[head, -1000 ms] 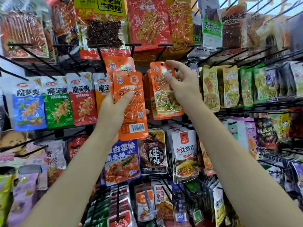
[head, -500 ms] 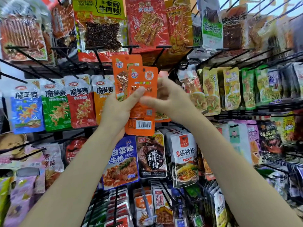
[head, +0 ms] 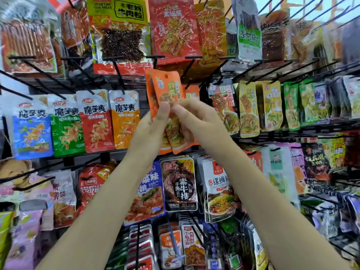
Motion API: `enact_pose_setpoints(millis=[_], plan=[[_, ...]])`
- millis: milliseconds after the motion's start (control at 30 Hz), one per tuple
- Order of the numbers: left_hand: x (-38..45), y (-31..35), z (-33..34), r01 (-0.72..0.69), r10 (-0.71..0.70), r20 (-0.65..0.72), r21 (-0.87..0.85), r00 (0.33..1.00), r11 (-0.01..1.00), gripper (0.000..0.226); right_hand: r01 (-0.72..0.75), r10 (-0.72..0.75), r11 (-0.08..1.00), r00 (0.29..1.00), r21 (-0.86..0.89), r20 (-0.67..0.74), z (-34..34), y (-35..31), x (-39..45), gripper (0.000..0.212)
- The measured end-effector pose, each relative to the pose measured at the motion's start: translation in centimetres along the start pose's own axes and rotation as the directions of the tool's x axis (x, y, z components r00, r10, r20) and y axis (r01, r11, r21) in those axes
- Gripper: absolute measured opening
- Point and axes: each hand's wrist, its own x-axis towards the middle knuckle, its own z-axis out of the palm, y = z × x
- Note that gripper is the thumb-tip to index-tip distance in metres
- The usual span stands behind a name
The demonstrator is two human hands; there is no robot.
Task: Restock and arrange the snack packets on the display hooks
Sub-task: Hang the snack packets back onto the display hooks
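Two or three orange snack packets (head: pixel 167 88) are held up in front of the middle row of the display. My left hand (head: pixel 151 129) grips them from the left, thumb on the front face. My right hand (head: pixel 196 121) pinches the same packets from the right, fingertips meeting the left thumb. The packets' lower halves are hidden behind both hands. A black display hook (head: pixel 190 70) sticks out just above and right of the packets' tops, with more orange packets (head: pixel 191 93) hanging behind.
Packets hang on hooks all around: blue, green, red and orange ones (head: pixel 78 121) to the left, yellow and green ones (head: pixel 272 106) to the right, big red bags (head: pixel 171 30) above, dark and white packets (head: pixel 181 184) below. Bare hooks (head: pixel 39 71) jut out at upper left.
My right hand left the packets hanging on the hook and came to the packets in my left hand. Both hands now hold them, turned front side out and shifted right.
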Motion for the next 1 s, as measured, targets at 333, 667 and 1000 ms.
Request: enact_pose_setpoints(millis=[333,667,1000], plan=[[0.3,0.3,0.0,0.046,-0.057,-0.095,-0.112,0.994,0.993,0.028,0.119,-0.119,0.993,0.989,0.004,-0.084,-1.2,1.1,1.1,0.041],[0.9,0.7,-0.7,0.12,-0.142,-0.168,-0.135,0.976,0.984,0.051,-0.052,0.027,0.992,0.978,-0.114,-0.207,-3.3,2.9,4.6,0.047],[1.0,0.1,-1.3,-0.014,-0.005,-0.181,-0.101,0.983,0.995,0.081,0.003,-0.051,0.958,0.985,-0.286,-0.163,-3.6,2.5,5.2,0.054]])
